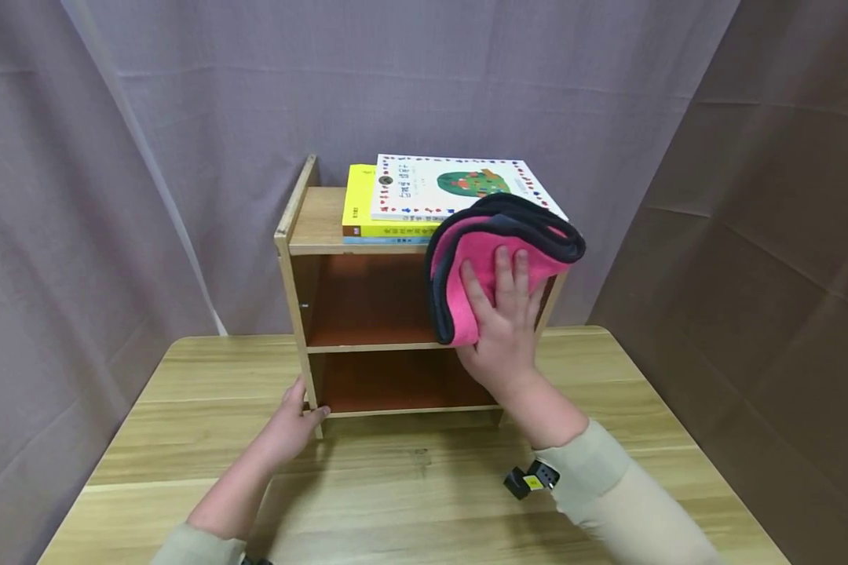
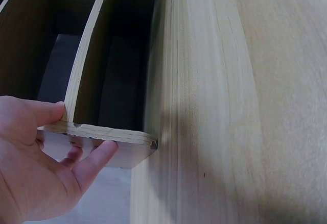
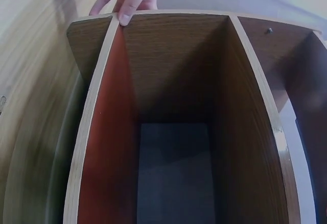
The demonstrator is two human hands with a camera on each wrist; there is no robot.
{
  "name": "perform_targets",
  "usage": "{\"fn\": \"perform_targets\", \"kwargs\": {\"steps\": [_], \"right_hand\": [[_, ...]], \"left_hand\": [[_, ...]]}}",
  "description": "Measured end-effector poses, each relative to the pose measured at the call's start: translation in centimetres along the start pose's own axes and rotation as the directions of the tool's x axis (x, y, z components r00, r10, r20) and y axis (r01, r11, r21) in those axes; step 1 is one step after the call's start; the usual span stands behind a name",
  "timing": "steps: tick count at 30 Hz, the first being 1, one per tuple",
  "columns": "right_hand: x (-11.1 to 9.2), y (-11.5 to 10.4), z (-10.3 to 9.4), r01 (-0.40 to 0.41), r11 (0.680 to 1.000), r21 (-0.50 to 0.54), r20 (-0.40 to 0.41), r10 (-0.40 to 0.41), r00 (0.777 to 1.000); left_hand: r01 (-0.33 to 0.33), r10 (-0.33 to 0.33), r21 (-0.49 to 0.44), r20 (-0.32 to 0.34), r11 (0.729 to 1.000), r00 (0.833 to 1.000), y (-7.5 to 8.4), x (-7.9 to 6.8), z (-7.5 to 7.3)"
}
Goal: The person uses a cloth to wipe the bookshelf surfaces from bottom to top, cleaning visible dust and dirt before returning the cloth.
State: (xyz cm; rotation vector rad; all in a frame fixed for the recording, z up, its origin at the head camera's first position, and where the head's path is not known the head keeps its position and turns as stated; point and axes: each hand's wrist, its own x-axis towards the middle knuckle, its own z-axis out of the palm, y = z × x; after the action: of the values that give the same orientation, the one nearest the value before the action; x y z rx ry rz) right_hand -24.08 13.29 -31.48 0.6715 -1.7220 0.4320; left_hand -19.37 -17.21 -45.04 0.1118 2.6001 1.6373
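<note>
A small wooden bookshelf [image 1: 396,347] with several levels stands upright on the table. My left hand [image 1: 290,428] grips its lower left side. In the left wrist view, the thumb [image 2: 51,112] lies against the edge of a shelf board and the fingers [image 2: 97,160] rest on the outer face of the side panel. With spread fingers on its face, my right hand [image 1: 502,337] holds a folded pink cloth [image 1: 480,259] with dark edging at the bookshelf's upper right front. The right thumb is hidden, apparently behind the cloth. The cloth covers part of the top board's front edge.
On the bookshelf's top lie stacked books: a white picture book [image 1: 413,188] over a yellow book [image 1: 356,200], with a light blue one beneath. The wooden table [image 1: 410,502] extends around the bookshelf. Grey curtains [image 1: 219,118] hang behind, and a brown one [image 1: 749,235] to the right.
</note>
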Motion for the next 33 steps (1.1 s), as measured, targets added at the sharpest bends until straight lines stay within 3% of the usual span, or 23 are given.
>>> {"fn": "perform_targets", "kwargs": {"steps": [16,23,33], "right_hand": [[0.7,-1.7,0.1,0.059,0.998,-0.003,0.159,-0.058,0.986],[1.2,-2.0,0.4,0.110,0.994,-0.013,0.182,-0.106,0.978],[1.9,-2.5,0.7,0.154,0.988,0.031,0.203,-0.157,0.966]], "left_hand": [[0.010,-0.010,0.007,-0.010,1.000,1.000,-0.3,0.3,0.1],[-0.002,0.002,0.008,-0.017,1.000,1.000,-0.3,0.2,0.2],[0.031,-0.031,0.016,-0.018,0.999,0.999,-0.1,0.1,0.1]]}}
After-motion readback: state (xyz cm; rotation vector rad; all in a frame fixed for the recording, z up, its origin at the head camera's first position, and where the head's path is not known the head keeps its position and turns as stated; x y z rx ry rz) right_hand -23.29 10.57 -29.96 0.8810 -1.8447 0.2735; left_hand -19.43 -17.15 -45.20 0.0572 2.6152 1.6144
